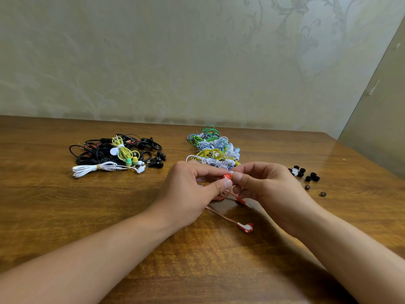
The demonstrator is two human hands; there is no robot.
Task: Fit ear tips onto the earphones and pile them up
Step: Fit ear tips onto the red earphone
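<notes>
Both hands meet at mid-table over the wooden table (pixel 65 216); left hand (pixel 188 194) and right hand (pixel 267 189) pinch the same small red earbud (pixel 228 177) between thumb + forefinger tips, fingers curled, w/ a pale bit at its top edge, too small to tell if it's an ear tip. Its red cable (pixel 219 212) drops under the left palm and runs toward the near side, ending at the second red-and-white earbud (pixel 246 227) lying on the table just near of the hands; the red jack plug (pixel 243 202) lies under the right hand's fingers. Far left: a pile of mostly black earphones (pixel 114 151) w/ a yellow-green set on top, and a bundled white earphone (pixel 103 168) at its near edge. Far centre, just beyond the hands: a colourful pile of earphones (pixel 213 148), green, blue, yellow, white cables tangled together. Right of the right hand: a loose cluster of black ear tips (pixel 304 173), one white among them, and two brownish ear tips (pixel 315 190) a bit nearer, apart from the cluster. Patterned pale wall (pixel 197 62) behind the table's far edge
</notes>
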